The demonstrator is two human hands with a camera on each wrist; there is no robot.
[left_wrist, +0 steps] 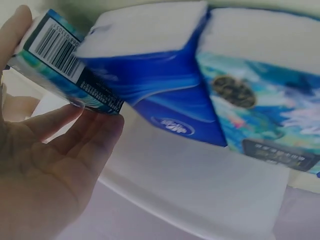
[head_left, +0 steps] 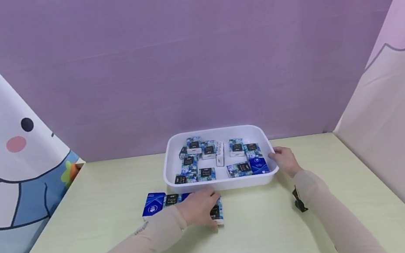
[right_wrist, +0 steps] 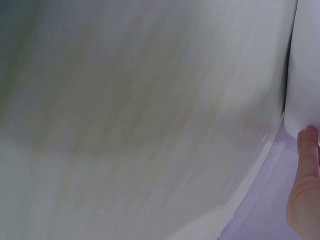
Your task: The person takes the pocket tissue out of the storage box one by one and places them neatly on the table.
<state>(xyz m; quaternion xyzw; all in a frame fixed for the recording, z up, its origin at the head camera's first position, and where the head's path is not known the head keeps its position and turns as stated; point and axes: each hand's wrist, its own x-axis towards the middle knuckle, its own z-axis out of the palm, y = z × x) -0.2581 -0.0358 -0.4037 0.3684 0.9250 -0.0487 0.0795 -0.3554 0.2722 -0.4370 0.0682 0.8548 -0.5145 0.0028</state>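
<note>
My left hand is at the right end of a row of tissue packs on the table. Its thumb and fingers grip a small floral tissue pack, whose barcode end shows in the left wrist view. Beside it in the row are a plain blue tissue pack and a larger-looking floral pack; my hand partly hides the row in the head view. My right hand holds the right rim of a white tray. In the right wrist view, its fingers lie against the tray's outer wall.
Several floral tissue packs and a blue one lie in the tray, some overlapping. Another blue pack ends the row on the left. A purple panel rises behind the pale table, with printed cloths on both sides.
</note>
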